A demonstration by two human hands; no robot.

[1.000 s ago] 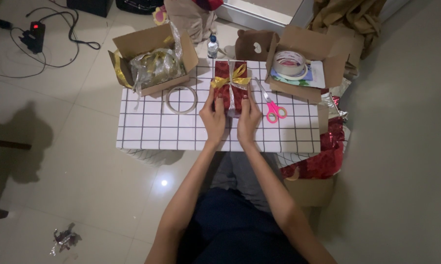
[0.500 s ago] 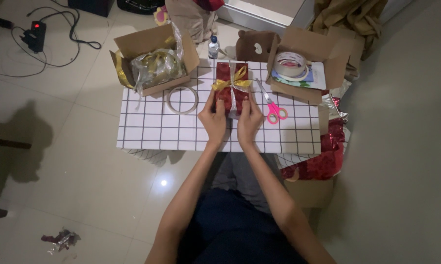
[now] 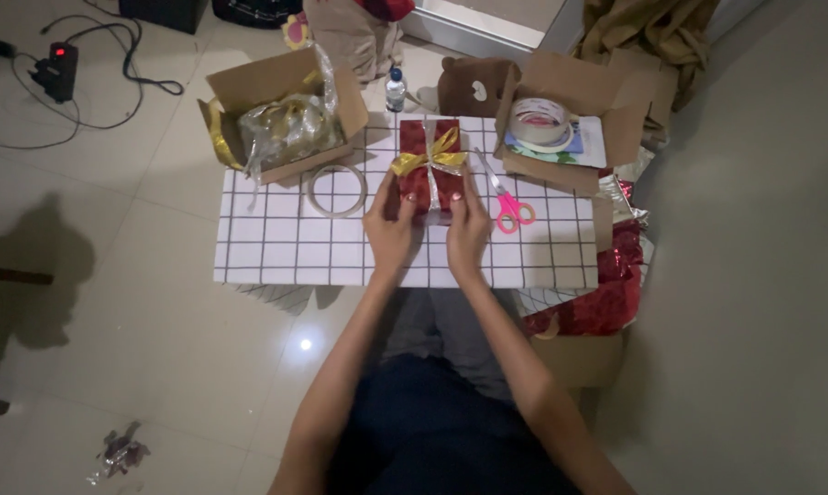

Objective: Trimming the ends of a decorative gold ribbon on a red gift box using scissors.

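Both my arms are stretched straight out in front of me, bare from the elbow down, angling in toward each other so the wrists end up close together. My left hand is palm inward, fingers curled, thumb pointing up. My right hand mirrors it, fingers folded in at the tips, thumb up too. The two hands sit side by side with just a narrow gap between them.

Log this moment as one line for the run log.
left hand: on red gift box | right hand: on box | gold bow: on top | pink scissors: right of box | tape roll: left
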